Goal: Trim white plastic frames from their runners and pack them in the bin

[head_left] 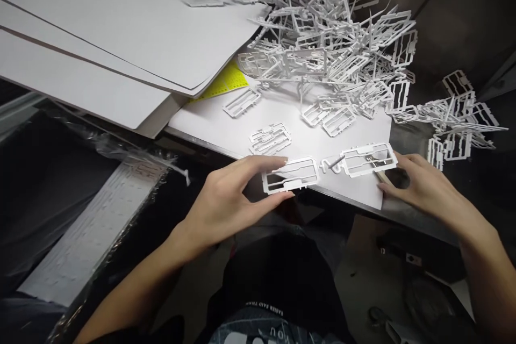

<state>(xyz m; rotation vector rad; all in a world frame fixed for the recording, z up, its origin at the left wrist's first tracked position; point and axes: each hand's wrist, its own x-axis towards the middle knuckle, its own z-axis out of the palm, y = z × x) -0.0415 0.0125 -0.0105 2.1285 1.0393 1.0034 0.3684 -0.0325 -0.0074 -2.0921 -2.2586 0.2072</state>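
My left hand (229, 199) pinches one end of a white plastic part, its thumb below and fingers above. The part is two rectangular frames (291, 176) with thin inner bars, joined by a curved sprue (332, 164). My right hand (431, 188) is closed at the outer end of the other frame (368, 159). Small metal and beige bits show behind that frame by the right fingertips; I cannot make out what they are. Both frames are held above the front edge of a white sheet (209, 118). Just beyond lie loose small frames (271, 138).
A large tangled heap of white plastic frames (338, 48) covers the back, with a smaller cluster (463, 118) at right. Stacked white boards (108, 27) lie at left, a yellow perforated piece (226, 81) beneath. A clear bag with white pieces (92, 231) is lower left.
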